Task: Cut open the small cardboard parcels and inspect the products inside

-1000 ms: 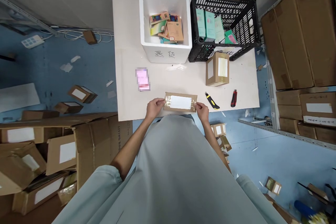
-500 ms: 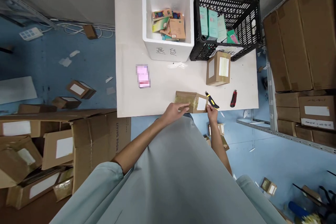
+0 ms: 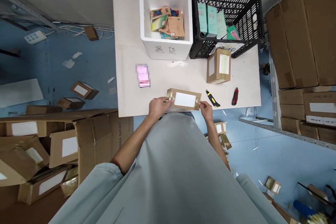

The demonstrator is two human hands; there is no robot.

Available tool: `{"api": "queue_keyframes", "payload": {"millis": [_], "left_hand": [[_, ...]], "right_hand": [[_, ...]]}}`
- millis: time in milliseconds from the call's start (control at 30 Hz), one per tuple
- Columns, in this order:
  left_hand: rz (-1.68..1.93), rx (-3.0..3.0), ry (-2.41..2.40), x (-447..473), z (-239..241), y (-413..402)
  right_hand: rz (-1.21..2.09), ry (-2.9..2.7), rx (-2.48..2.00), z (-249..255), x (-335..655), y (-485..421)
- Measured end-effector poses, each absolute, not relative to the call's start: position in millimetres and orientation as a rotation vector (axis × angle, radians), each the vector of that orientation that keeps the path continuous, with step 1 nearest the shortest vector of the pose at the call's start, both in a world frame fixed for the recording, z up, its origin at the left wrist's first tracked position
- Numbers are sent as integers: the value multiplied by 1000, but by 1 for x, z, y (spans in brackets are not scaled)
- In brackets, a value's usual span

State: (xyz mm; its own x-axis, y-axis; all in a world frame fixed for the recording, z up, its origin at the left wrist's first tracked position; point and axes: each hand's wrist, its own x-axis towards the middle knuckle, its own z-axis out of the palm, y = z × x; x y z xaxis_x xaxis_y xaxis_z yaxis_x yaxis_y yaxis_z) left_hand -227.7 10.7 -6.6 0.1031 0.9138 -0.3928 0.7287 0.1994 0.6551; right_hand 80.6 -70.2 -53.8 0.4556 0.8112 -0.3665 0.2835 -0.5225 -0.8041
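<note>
A small taped cardboard box (image 3: 184, 100) lies at the table's front edge, its large white label turned up. My left hand (image 3: 159, 106) pinches the box's left end, thumb and fingers on the taped corner. At the opposite end my right hand (image 3: 206, 109) grips the right edge between thumb and fingers. Just right of that hand lies a yellow-and-black box cutter (image 3: 212, 98), and farther right a red-and-black box cutter (image 3: 235, 96). Behind them a second cardboard box (image 3: 218, 66) stands upright with white labels on its sides.
A white foam bin (image 3: 168, 49) holding several small packets stands at the back beside a black plastic crate (image 3: 252, 29) with green boxes. A pink blurred item (image 3: 143, 76) lies on the left of the table (image 3: 128, 94). A large carton (image 3: 98, 143) of boxes stands at lower left.
The box has been turned so its large white label faces up. My left hand has moved left to the box's end; my right hand has shifted slightly left with its edge.
</note>
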Motion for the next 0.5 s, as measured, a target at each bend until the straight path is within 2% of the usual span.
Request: {"api": "queue_keyframes", "payload": {"millis": [267, 500], "left_hand": [[278, 1345, 1693, -251, -34, 26], [372, 1222, 1778, -287, -52, 35]], "right_hand": [[834, -1358, -2305, -9, 39, -55], [633, -1712, -2208, 22, -26, -39]]}}
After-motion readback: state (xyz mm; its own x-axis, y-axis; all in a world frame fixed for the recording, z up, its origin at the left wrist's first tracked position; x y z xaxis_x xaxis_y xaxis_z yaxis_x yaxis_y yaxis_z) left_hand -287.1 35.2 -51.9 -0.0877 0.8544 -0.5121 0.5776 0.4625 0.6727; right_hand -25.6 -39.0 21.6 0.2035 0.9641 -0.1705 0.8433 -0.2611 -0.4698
